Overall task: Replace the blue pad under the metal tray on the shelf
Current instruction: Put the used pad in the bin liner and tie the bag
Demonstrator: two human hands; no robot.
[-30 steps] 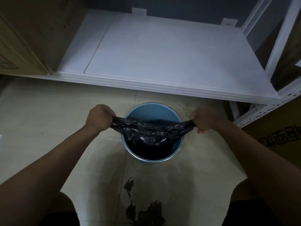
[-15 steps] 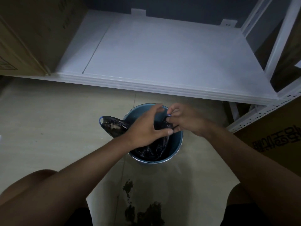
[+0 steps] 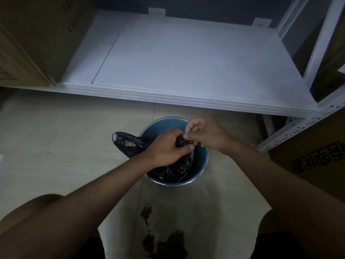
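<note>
At centre frame, our left hand (image 3: 168, 146) and right hand (image 3: 207, 136) are pinching the black bag (image 3: 134, 144) with curled fingers over the blue bin (image 3: 200, 161), below the white shelf (image 3: 186, 68).

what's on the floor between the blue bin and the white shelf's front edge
Nothing: in the head view only a bare strip of floor tile separates the blue bin from the white shelf.

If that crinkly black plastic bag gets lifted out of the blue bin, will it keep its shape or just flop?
The thin black plastic bag probably flops: it already crumples and drapes over the round blue bin rim. It looks light, bunched easily by the left hand and right hand. Its glossy film may be slippery.
</note>
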